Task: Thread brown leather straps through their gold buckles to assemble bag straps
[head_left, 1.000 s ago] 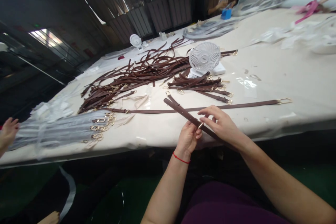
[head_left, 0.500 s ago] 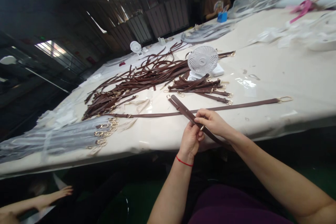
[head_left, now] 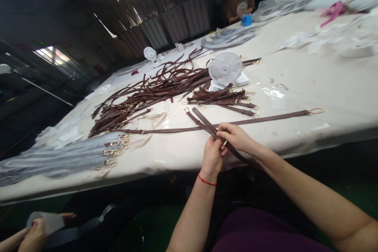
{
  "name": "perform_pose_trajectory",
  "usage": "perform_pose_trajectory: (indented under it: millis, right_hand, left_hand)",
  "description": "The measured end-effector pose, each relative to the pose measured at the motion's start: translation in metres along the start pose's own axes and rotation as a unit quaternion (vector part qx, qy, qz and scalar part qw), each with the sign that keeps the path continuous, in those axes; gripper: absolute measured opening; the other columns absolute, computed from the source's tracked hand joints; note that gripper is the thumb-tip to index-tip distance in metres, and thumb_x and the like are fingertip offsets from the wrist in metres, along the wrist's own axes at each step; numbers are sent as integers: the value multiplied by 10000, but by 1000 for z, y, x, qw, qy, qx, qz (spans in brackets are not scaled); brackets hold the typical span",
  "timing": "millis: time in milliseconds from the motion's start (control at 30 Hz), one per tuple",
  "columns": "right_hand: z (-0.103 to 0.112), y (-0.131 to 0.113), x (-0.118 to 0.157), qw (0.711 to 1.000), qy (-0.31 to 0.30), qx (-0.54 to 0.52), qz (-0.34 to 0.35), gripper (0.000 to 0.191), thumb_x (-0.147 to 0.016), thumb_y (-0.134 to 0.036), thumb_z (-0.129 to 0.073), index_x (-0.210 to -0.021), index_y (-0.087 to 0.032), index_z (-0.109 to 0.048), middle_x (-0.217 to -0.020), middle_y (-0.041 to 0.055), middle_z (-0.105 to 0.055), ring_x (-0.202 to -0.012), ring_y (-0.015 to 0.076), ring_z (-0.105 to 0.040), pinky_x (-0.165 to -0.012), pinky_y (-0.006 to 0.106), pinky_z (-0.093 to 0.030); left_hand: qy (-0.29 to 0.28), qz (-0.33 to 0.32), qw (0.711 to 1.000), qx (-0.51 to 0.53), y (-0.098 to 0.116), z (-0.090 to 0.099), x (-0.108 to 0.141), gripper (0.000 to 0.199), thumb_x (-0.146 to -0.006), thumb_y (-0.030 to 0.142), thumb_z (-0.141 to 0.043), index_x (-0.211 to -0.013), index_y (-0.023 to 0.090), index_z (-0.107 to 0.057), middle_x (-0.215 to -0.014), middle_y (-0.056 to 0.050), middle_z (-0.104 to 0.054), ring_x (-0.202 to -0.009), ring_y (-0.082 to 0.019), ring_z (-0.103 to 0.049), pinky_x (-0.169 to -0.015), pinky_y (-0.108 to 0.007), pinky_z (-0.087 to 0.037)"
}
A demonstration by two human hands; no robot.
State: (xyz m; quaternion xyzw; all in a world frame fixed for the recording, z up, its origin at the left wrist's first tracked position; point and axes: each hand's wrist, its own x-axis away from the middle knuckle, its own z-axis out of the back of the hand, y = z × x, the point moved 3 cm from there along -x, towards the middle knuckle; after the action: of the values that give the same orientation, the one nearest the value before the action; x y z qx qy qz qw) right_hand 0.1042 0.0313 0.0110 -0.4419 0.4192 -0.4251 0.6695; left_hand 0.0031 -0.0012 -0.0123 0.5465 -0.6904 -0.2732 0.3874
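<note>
My left hand (head_left: pixel 213 155), a red cord at its wrist, pinches a brown leather strap (head_left: pixel 202 119) near the table's front edge. From the other side, my right hand (head_left: pixel 235 138) grips the same strap with thumb and fingers. Two ends stick out past my hands, crossing: one rounded, the other with a gold buckle (head_left: pixel 186 110). A gold piece (head_left: pixel 225 142) shows by my fingers, and the rest of the strap hangs down under my right forearm. Behind my hands, a long brown strap (head_left: pixel 271 119) with a gold clasp (head_left: pixel 316 110) lies across the table.
A large heap of brown straps (head_left: pixel 165 86) and a smaller pile (head_left: pixel 221 96) surround a white fan (head_left: pixel 225 67). Plastic-wrapped straps (head_left: pixel 65 155) lie at left. A co-worker's hands (head_left: pixel 35 236) hold whitish sheet material at lower left. Another person (head_left: pixel 240 4) sits across the table (head_left: pixel 298 71).
The strap's two ends have spread slightly apart, while my hands keep nearly the same hold. At lower left, the co-worker's hands and the sheet have shifted. The view has moved a little.
</note>
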Motion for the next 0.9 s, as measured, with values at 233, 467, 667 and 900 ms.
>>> perform_pose_trajectory:
  millis: [233,467,667,900]
  right_hand:
    - [3,12,-3,1000,15,-19,-14,168,-809,-351,-578,-778,-186,-585,-727,-2,-566,-690,163,-525,-643,267,-433]
    - [10,5,-20,999,-19,-35,-23,232,-772,-339,-606,-916,-172,-680,-887,36,-631,-783,180,-563,-752,304,-448]
    - [10,-22,-28,991,-87,-93,-39,251,-788,-367,-614,-925,-169,-682,-802,18,-648,-745,173,-579,-650,260,-458]
    - [21,-30,-18,994,-26,-97,-38,210,-794,-379,-614,-774,-171,-613,-648,-9,-556,-560,116,-489,-465,206,-364]
  left_hand:
    - [-58,7,998,-10,0,9,1,269,-768,342,-666,-886,144,-526,-606,26,-458,-525,-85,-423,-459,-203,-281]
    - [-40,-27,993,-108,-3,13,0,309,-773,302,-670,-998,175,-499,-541,77,-421,-431,-62,-343,-437,-205,-258]
    - [-41,-23,993,-110,-6,9,1,274,-750,242,-679,-948,155,-511,-664,19,-548,-476,-69,-422,-453,-214,-314]
    - [-126,32,991,35,-5,3,7,309,-765,225,-702,-1009,143,-529,-908,-70,-634,-521,-49,-414,-512,-217,-330]
